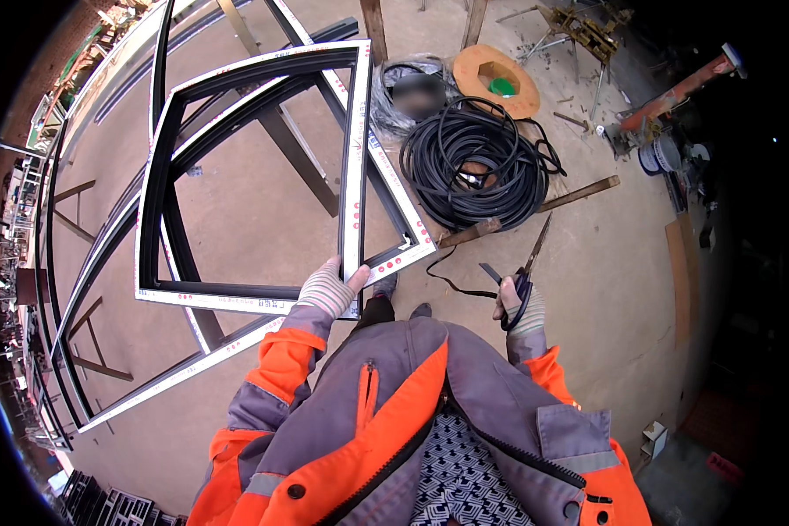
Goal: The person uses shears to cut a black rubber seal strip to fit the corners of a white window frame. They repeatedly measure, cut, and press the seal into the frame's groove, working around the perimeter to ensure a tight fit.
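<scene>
My left hand (331, 287), in a striped knitted cuff, grips the lower right corner of a small window frame (352, 184) with white, red-dotted protective film and black inner grooves. That frame lies tilted over a larger, similar frame (419, 244). My right hand (519, 302) is closed around the dark handles of a pair of scissors (538, 247), blades pointing away from me. A thin black rubber strip (456, 285) runs to the right hand, and a short dark end (489, 272) sticks up beside it. Whether the fingers pinch the strip, I cannot tell.
A big coil of black rubber strip (438, 167) lies ahead on wooden legs, beside a plastic-wrapped roll (390, 96) and an orange-brown disc (522, 79). More long frames (70, 368) rest on stands at left. At right are a rusty metal post (675, 96) and a white bucket (659, 156).
</scene>
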`<state>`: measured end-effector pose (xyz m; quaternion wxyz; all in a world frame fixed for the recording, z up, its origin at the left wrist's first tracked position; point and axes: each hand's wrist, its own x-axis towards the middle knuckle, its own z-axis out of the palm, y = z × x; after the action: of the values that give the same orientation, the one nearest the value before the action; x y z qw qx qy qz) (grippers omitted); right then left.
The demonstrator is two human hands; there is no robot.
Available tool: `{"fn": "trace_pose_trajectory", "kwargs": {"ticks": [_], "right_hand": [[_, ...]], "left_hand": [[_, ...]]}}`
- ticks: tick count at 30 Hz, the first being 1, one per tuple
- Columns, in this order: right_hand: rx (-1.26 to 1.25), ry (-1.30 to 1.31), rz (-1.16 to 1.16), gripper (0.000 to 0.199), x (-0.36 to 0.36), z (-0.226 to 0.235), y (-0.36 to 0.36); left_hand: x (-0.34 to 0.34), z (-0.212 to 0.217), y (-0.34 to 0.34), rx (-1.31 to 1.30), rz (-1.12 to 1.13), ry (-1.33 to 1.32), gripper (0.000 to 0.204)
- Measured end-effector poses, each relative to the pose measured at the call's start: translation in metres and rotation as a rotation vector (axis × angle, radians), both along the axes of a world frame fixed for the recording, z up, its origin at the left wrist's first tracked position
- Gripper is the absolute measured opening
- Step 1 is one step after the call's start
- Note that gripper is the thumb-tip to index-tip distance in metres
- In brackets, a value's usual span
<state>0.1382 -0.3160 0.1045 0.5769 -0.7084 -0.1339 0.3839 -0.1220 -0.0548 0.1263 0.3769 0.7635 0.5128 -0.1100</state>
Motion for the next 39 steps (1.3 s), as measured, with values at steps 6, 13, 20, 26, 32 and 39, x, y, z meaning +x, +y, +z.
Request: {"fn": "trace_pose_trajectory", "kwargs": {"ticks": [6, 13, 20, 26, 32, 39], "right_hand": [[0.034, -0.002, -0.065, 0.028, -0.002, 0.014, 0.009], [-0.013, 0.001, -0.020, 0.029, -0.005, 0.031, 0.025], [0.106, 0.027, -0.021, 0.026, -0.012, 0.055, 0.033], [0.127, 0.065, -0.105, 0.024, -0.019, 0.057, 0.019], [0.114, 0.068, -0.171, 0.025, -0.028, 0.068, 0.006], [0.094, 0.040, -0.125, 0.028, -0.028, 0.085, 0.012]], "left_hand": [[-0.098, 0.006, 0.016, 0.251, -0.518, 0.114, 0.060], [-0.115, -0.010, 0.013, 0.436, -0.534, 0.104, 0.066], [-0.083, -0.008, -0.011, 0.412, -0.510, 0.211, 0.067], [-0.012, 0.007, -0.042, 0.234, -0.416, 0.400, 0.078], [0.024, 0.016, -0.048, 0.040, -0.406, 0.485, 0.088], [0.049, 0.060, -0.051, 0.039, -0.290, 0.094, 0.047]]}}
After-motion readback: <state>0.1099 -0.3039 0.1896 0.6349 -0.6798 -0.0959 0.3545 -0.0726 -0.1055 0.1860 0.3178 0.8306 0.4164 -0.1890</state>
